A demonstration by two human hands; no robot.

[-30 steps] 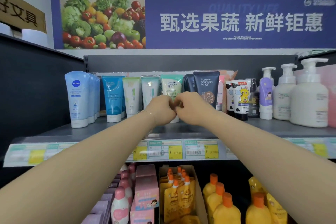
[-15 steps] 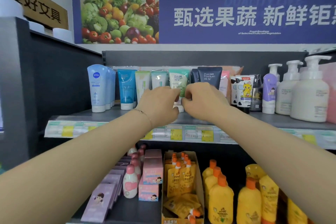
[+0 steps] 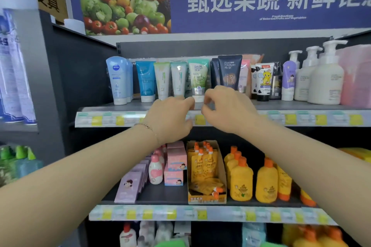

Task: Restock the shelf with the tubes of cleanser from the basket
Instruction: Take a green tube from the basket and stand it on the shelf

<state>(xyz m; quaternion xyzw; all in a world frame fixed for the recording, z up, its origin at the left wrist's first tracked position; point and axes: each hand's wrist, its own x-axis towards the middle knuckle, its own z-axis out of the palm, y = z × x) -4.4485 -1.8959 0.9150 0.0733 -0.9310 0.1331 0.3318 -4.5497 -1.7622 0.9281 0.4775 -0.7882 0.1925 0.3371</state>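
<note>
We hold both our hands up in front of the top shelf [image 3: 291,104]. Our left hand [image 3: 170,118] has a thin bracelet [image 3: 147,126] on its wrist. Its fingers are bent a little and loose, and they hold nothing. Our right hand [image 3: 228,108] is just beside it, with a small gap between the two. Its fingers [image 3: 210,92] are bent and loose too, and they pinch nothing that we can see.

The green tube of cleanser [image 3: 198,75] stands on its white cap on the top shelf, just behind the gap between our hands. A pale tube [image 3: 179,78] is just to its left and a dark tube [image 3: 229,71] is just to its right. Our right fingertips are close to the green tube's cap, but we cannot tell if they touch it. On the shelf below stand yellow bottles [image 3: 241,182] with orange caps.
</note>
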